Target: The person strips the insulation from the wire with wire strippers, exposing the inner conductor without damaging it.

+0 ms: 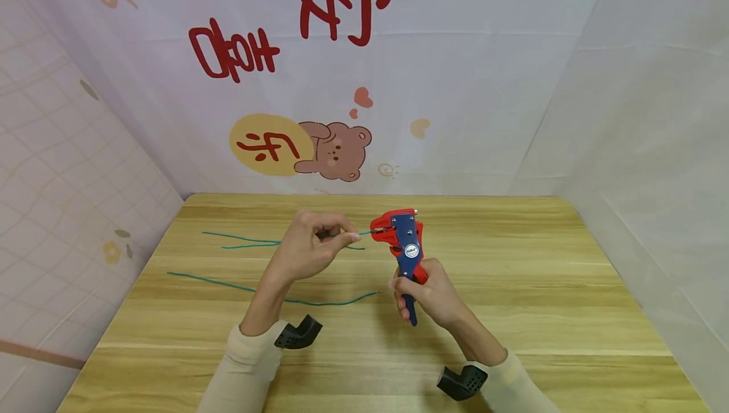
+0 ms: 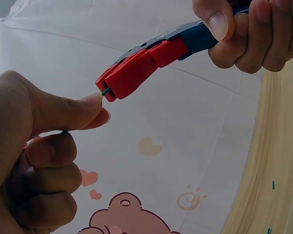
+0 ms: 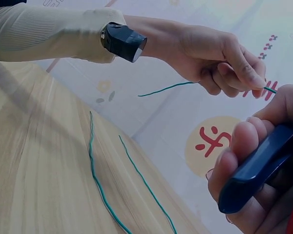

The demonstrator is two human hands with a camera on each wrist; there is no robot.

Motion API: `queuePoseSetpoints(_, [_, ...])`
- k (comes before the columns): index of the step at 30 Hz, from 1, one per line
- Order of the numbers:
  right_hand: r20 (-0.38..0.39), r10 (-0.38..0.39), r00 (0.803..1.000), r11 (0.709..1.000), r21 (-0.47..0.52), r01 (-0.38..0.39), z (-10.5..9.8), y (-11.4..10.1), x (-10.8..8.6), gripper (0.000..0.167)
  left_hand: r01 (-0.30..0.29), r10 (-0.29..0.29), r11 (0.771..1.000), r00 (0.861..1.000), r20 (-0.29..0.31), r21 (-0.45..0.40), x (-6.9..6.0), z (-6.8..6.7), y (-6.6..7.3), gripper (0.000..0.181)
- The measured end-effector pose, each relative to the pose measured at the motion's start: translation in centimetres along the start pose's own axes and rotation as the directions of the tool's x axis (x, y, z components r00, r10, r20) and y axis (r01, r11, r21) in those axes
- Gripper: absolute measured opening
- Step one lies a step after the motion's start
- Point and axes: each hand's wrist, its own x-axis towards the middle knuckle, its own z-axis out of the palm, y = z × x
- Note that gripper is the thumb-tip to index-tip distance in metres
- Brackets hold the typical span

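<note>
The left hand (image 1: pixel 312 245) pinches a green wire (image 1: pixel 365 233) between thumb and forefinger close to its end. That end sits in the red jaws of a red and blue wire stripper (image 1: pixel 405 236), as the left wrist view also shows. Around the tool's handles the right hand (image 1: pixel 428 293) is curled, with the tool's head pointing up and to the left. In the right wrist view the held wire's other part (image 3: pixel 166 88) trails out behind the left hand (image 3: pixel 219 61).
One green wire (image 1: pixel 319 304) lies on the wooden table (image 1: pixel 541 312) nearer the front, passing under the left forearm. Another wire (image 1: pixel 355 248) lies farther back. Small green bits (image 2: pixel 273 185) show on the table in the left wrist view. Printed white cloth stands behind.
</note>
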Motion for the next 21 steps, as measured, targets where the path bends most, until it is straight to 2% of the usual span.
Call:
queuePoseSetpoints(10, [0.008,-0.016,1.0,1.0,-0.002,0.016,-0.1,-0.1,0.2,0.018,0.003,-0.003,1.0,1.0,0.011,-0.014,0.0,-0.3,-0.1,0.022])
queuePoseSetpoints(18, [0.038,-0.06,0.997,0.998,-0.01,0.061,0.0,-0.2,0.4,0.02,0.024,-0.024,1.0,1.0,0.015,-0.009,0.0,-0.7,-0.2,0.023])
queuePoseSetpoints(21, [0.024,-0.054,0.998,0.998,0.037,0.054,-0.2,-0.3,0.5,0.017,0.056,-0.056,0.998,0.998,0.021,0.009,-0.1,-1.3,-0.3,0.02])
